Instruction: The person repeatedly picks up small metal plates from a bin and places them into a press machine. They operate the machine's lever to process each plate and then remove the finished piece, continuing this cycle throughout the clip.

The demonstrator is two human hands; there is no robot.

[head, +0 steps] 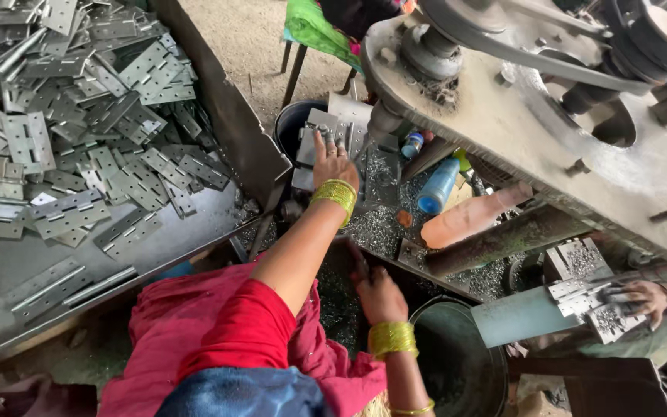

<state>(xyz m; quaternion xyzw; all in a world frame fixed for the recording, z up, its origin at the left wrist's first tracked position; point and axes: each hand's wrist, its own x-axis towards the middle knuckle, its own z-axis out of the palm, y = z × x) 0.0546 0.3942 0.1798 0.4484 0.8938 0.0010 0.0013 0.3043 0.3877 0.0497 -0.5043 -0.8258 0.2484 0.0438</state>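
Fingers of the left hand (333, 161) are pressing a grey hinge plate (319, 139) under the drill; right hand (377, 292) fingers are curling empty nearby. The left tray (9, 270) is holding many hinges (79, 131), apparently awaiting work.

dull grey metal hinges (79, 147) (some shinier), glossy blue plastic bottle (438, 185), gritty metal shavings (376, 228), pink cloth (194, 324).

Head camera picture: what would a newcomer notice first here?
First, the big heap of flat grey metal hinges filling the sloped metal tray at upper left. Next, the left hand, yellow bangles at its wrist, pressing a grey hinge plate under the grey drilling machine, while the right hand rests below among metal shavings.
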